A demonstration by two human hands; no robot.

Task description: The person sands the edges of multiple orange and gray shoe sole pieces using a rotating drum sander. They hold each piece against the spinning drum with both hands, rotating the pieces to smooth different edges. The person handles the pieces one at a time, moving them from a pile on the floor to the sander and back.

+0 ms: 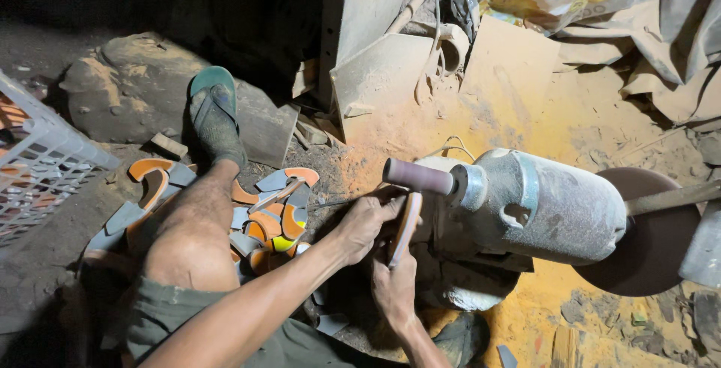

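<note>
Curved piece (pixel 406 227) gripped between left hand (pixel 366 221), right hand (pixel 394 285), seemingly under sanding drum (pixel 417 176).

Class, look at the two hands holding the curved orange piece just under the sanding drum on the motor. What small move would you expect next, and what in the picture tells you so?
Probably a slight lift of the orange piece up against the sanding drum. Both the left hand and right hand grip it edge-up, just beneath the drum, and it is hard to tell whether they touch yet.

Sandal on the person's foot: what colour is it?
The sandal is green, dusted grey, seen in the head view.
</note>
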